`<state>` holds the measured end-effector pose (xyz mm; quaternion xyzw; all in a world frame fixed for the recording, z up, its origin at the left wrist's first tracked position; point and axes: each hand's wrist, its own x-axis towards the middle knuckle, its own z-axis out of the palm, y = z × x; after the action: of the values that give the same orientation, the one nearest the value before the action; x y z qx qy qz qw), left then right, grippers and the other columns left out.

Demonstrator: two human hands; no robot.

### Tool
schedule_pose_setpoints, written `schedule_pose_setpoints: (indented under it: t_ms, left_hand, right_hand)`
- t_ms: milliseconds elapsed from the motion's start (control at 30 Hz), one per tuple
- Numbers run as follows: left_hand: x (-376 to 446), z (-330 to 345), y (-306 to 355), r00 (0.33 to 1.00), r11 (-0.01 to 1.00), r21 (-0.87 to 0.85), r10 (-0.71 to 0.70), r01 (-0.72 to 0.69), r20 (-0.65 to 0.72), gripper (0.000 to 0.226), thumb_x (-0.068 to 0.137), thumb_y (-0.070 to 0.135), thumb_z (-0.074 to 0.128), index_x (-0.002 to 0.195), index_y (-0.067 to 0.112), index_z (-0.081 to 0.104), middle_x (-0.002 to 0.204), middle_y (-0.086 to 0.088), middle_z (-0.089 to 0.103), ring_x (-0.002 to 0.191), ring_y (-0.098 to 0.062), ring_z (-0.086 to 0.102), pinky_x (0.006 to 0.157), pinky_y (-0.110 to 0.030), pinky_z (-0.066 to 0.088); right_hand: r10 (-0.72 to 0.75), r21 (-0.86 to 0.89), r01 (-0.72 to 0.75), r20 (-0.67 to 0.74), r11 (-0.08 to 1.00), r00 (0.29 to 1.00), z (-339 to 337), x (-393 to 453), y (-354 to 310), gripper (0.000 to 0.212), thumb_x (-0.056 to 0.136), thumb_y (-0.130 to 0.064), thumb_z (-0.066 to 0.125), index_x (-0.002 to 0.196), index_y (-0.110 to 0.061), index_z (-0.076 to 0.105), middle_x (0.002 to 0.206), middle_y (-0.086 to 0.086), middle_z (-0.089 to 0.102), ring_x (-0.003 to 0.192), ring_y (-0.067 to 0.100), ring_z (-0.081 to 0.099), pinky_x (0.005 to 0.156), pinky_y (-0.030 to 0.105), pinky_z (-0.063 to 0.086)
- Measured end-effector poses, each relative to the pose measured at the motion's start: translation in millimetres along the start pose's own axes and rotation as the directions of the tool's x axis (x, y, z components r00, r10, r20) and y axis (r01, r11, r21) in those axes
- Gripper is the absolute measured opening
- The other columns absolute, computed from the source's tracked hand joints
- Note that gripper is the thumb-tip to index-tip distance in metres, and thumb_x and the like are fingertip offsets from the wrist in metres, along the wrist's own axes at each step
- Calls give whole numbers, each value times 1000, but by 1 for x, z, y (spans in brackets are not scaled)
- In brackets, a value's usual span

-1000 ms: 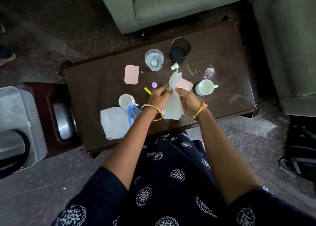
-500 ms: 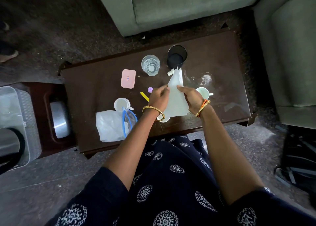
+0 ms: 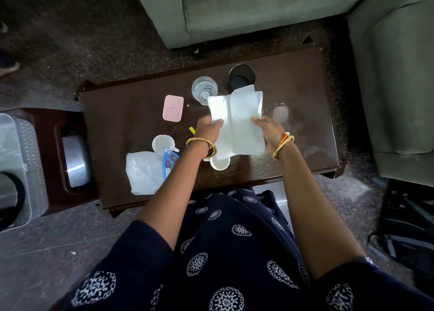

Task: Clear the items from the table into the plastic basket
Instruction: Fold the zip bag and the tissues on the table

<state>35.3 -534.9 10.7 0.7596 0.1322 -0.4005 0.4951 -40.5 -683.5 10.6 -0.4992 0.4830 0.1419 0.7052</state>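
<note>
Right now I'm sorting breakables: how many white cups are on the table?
2 in view: one cup at the plastic bag, one cup under the held napkin. The napkin may hide another.

I hold a cloth [image 3: 237, 122] over the table [image 3: 131, 113], glass [image 3: 203, 89] behind it, bag [image 3: 144, 172] to my left, what may be the basket [image 3: 14, 169] farther left.
</note>
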Motion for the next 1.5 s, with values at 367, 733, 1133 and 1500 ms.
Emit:
schedule_pose_setpoints:
  t_ms: [367, 733, 1133, 1500]
  left_hand:
    - [24, 8, 6, 995, 979, 182, 94, -89, -21, 18, 85, 17, 62, 91, 1, 64, 89, -16, 66, 82, -25, 58, 74, -35, 49]
    - [17, 36, 29, 984, 967, 181, 177, -178, 19, 39, 77, 40, 72, 103, 12, 69, 98, -7, 73, 91, -20, 68, 79, -36, 59]
    - [8, 27, 18, 983, 993, 72, 76, -89, 168, 22, 95, 18, 46, 90, 7, 64, 88, -15, 62, 81, -21, 62, 71, -33, 60]
    - [9, 19, 6, 986, 963, 217, 143, -160, 90, 31, 95, 16, 43, 87, -11, 55, 79, -19, 51, 75, -21, 45, 71, -48, 50]
  right_hand:
    - [-30, -153, 10, -128, 988, 991, -8, 25, 2, 30, 82, -19, 70, 109, -9, 62, 100, 3, 64, 79, 16, 62, 65, 30, 54]
    - [-335, -429, 263, -99, 864, 937, 17, 25, -5, 11, 84, -4, 62, 85, -14, 68, 82, 7, 70, 82, 27, 65, 70, 32, 54]
    - [-223, -211, 232, 65, 950, 973, 16, 7, 6, 39, 82, -4, 68, 119, -6, 59, 117, 14, 66, 102, 29, 65, 81, 39, 57]
    - [-175, -171, 142, -194, 975, 965, 11, 13, 13, 16, 87, -13, 58, 72, -19, 61, 68, -5, 63, 60, 5, 63, 42, 15, 49]
